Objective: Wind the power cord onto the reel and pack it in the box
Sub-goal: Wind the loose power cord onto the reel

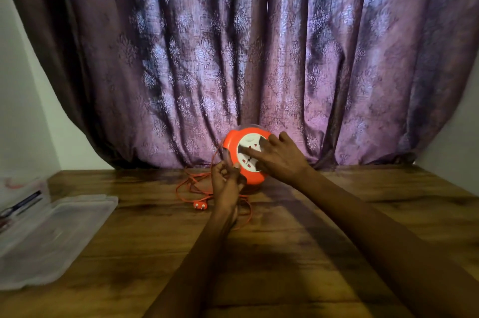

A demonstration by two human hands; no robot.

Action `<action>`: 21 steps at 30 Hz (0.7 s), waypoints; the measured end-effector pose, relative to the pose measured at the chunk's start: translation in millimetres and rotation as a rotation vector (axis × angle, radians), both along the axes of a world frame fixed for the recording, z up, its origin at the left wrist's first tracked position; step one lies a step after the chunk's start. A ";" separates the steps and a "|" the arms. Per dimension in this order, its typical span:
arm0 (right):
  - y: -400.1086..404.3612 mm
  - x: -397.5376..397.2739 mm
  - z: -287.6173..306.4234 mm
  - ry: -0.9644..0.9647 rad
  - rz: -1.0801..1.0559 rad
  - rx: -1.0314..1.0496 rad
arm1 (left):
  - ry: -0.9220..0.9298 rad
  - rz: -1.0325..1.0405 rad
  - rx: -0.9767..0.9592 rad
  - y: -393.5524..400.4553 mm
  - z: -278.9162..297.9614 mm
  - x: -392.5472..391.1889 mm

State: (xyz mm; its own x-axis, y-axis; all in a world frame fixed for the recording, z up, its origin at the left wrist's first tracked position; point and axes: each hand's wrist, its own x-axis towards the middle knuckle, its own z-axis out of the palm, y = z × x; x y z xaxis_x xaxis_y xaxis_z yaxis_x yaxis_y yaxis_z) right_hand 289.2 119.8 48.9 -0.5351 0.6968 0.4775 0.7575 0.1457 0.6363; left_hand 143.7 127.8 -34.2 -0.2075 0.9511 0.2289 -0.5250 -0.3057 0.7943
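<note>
An orange cord reel (232, 140) with a white socket face stands tilted near the back of the wooden table (285, 240), in front of the curtain. My right hand (281, 159) lies over its white face with the fingers spread. My left hand (225, 179) is at the reel's lower left edge, fingers partly curled against the rim; whether it holds the cord there I cannot tell. The thin orange cord (190, 184) lies in loose loops on the table left of the reel. Its orange plug (200, 205) rests beside my left wrist.
A clear plastic lid (51, 234) lies at the table's left front. Behind it stands a clear box (23, 194) with dark tools inside. A purple patterned curtain (246, 58) hangs along the table's back edge, with white walls on both sides.
</note>
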 end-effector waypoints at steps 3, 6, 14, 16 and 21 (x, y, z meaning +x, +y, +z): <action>-3.1 -20.6 -7.5 0.453 -0.036 -0.035 | -0.029 -0.003 0.036 -2.8 -2.3 6.5; -4.4 -39.1 -7.5 0.934 -0.124 -0.111 | -0.018 0.006 0.055 -2.6 -6.6 7.0; 6.0 -37.7 -3.7 1.451 -0.210 -0.264 | -0.008 0.008 0.037 0.0 -9.4 4.6; 2.6 -36.7 -6.2 1.362 -0.194 -0.206 | -0.014 0.037 0.032 3.1 -8.2 0.2; -7.0 -16.4 -3.8 0.739 0.117 -0.050 | -0.102 0.031 0.010 14.3 -3.0 -13.8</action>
